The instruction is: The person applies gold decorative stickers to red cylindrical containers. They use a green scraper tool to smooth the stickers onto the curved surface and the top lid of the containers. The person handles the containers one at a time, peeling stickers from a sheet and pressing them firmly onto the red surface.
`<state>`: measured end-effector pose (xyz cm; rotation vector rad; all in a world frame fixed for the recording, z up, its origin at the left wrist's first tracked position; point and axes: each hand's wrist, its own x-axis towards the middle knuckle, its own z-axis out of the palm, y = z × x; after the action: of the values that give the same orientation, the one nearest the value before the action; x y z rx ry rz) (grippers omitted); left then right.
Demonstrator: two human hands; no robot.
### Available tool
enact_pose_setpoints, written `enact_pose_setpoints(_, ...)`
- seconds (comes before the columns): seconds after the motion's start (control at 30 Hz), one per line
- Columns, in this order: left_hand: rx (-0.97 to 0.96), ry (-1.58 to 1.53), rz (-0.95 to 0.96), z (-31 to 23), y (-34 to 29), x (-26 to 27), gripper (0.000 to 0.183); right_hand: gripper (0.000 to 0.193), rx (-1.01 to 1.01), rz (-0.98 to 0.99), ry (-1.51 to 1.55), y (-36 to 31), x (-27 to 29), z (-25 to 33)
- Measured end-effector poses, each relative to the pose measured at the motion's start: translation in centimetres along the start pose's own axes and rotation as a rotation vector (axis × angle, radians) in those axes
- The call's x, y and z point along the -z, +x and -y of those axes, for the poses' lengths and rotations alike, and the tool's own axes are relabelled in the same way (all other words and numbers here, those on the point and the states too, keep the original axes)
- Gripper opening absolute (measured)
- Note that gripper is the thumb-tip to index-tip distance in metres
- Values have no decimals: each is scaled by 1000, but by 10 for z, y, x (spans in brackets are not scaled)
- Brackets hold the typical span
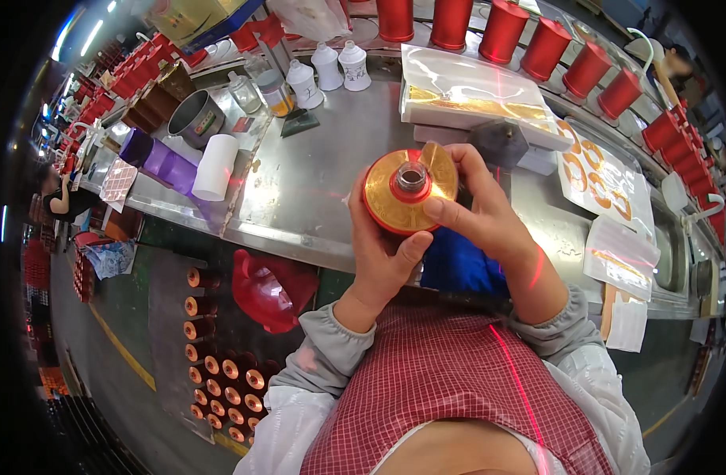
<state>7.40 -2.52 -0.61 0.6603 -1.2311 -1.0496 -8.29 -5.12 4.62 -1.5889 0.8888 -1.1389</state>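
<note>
A red bottle (pixel 392 230) with a clear open neck (pixel 411 178) is held over the table's front edge. A shiny gold ring label (pixel 386 198) covers its shoulder around the neck, and one end of the label stands up at the upper right. My left hand (pixel 379 257) is closed around the bottle's left and near side. My right hand (pixel 485 202) is closed at the bottle's right side, its thumb pressing on the gold label and its fingers by the raised end. The bottle's lower body is hidden beneath its top.
Red bottles (pixel 501 32) line a conveyor behind the metal table (pixel 299 190). Gold ring labels on a sheet (pixel 573 170) lie right, near a plastic-wrapped stack (pixel 474 87). At left are white bottles (pixel 328 67), a paper roll (pixel 216 166) and a purple tumbler (pixel 161 158). Copper-topped bottles (pixel 230 369) stand below.
</note>
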Motion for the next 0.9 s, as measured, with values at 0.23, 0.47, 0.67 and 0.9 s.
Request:
enact_pose_setpoints(0.23, 13, 33, 17, 10, 0, 6, 96, 35, -118, 25, 189, 10, 10, -4)
enact_pose_setpoints(0.47, 62, -59, 33, 5, 3, 5, 97, 21, -242, 219, 331, 32, 26, -10)
enact_pose_setpoints(0.67, 49, -10, 47, 5, 5, 7, 99, 17, -235, 291, 496, 52, 27, -25)
enact_pose_setpoints(0.9, 206, -176, 202, -5, 23, 33, 93, 50, -298, 237, 580, 46, 17, -35)
